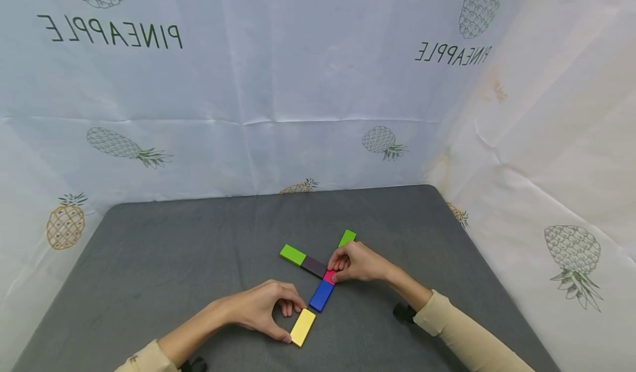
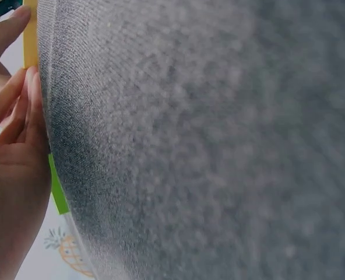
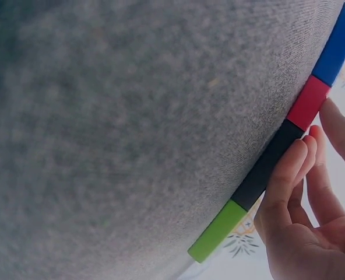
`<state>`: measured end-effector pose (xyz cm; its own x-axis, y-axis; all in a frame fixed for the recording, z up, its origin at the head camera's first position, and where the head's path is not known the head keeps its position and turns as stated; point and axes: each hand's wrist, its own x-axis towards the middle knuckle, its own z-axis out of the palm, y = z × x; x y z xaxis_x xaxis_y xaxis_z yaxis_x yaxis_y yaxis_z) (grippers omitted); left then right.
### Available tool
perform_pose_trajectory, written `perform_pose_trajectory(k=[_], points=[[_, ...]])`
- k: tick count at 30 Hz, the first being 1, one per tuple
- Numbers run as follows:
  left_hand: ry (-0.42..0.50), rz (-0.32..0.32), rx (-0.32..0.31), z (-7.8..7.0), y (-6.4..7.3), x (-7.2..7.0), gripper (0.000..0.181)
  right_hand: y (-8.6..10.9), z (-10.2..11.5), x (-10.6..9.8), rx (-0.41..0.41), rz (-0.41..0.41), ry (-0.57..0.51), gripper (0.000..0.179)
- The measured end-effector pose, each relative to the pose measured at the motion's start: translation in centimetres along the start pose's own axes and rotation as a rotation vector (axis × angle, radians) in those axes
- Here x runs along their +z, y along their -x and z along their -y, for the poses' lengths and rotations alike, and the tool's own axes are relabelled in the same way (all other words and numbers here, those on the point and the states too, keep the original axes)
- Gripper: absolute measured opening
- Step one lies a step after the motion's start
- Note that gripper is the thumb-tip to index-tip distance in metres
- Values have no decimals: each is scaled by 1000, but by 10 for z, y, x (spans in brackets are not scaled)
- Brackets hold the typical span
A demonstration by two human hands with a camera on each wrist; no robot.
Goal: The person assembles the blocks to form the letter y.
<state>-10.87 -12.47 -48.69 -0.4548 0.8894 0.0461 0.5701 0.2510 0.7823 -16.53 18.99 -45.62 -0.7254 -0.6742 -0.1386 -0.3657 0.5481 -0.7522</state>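
My left hand point(image 1: 270, 308) pinches a yellow block point(image 1: 302, 328) at its two ends, thumb at the near end and fingers at the far one. The yellow block point(image 2: 30, 35) also shows in the left wrist view. Just beyond it lies a blue block point(image 1: 322, 296), joined to a shorter red block point(image 1: 329, 276). My right hand point(image 1: 360, 261) holds the red block between thumb and fingertips. From there a dark block point(image 1: 314, 267) and a green block point(image 1: 292, 255) branch left. In the right wrist view, fingers also touch a black block point(image 3: 268, 163).
Another green block point(image 1: 347, 237) lies beyond my right hand, which covers what is between it and the red block. A grey cloth covers the table point(image 1: 174, 261). White pineapple-print curtains point(image 1: 298, 74) stand behind and at the sides.
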Motion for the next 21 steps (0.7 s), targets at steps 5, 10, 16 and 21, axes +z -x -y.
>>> perform_pose_trajectory(k=[5, 10, 16, 21], points=[[-9, -7, 5, 1, -2, 1, 46, 0, 0, 0, -3, 0, 2, 14], [-20, -15, 17, 1, -4, 2, 45, 1, 0, 1, 0, -2, 4, 14], [-11, -26, -1, 0, -4, 1, 47, 1, 1, 1, 3, -5, 8, 14], [48, -25, -59, -1, -4, 0, 51, 0, 1, 0, 7, -3, 3, 15]])
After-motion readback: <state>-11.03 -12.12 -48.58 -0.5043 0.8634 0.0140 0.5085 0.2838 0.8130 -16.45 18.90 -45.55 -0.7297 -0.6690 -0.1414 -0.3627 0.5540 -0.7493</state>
